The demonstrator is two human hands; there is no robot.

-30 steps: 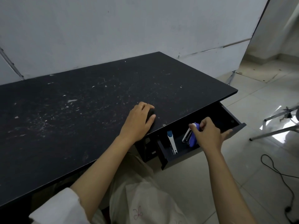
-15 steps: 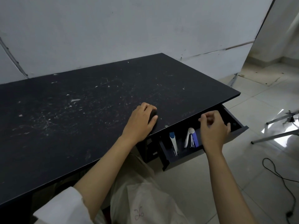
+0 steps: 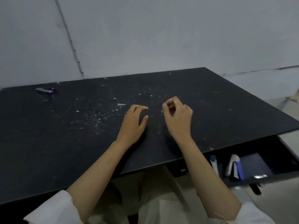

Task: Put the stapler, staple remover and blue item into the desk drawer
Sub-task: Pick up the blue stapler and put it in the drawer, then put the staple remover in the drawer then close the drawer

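Observation:
The black desk's drawer (image 3: 254, 164) stands pulled out at the lower right. Inside it lie a blue and white stapler (image 3: 234, 167) and, to its left, a slim white item with a blue tip (image 3: 213, 162). A small purple and silver tool (image 3: 45, 90) lies on the desk top (image 3: 64, 135) at the far left, near the wall. My left hand (image 3: 134, 122) rests on the middle of the desk with fingers spread. My right hand (image 3: 178, 118) hovers just to its right, fingers curled in, with nothing visible in them.
White scuffs and small paper flecks (image 3: 120, 104) dot the desk's middle. A grey wall (image 3: 145, 38) runs right behind the desk. My lap in light trousers (image 3: 158, 199) sits under the front edge. Tiled floor (image 3: 275, 204) shows beside the drawer.
My right hand let go of the stapler in the drawer and rose over the desk top. My left hand slid further onto the desk. The view swung left, revealing the purple tool.

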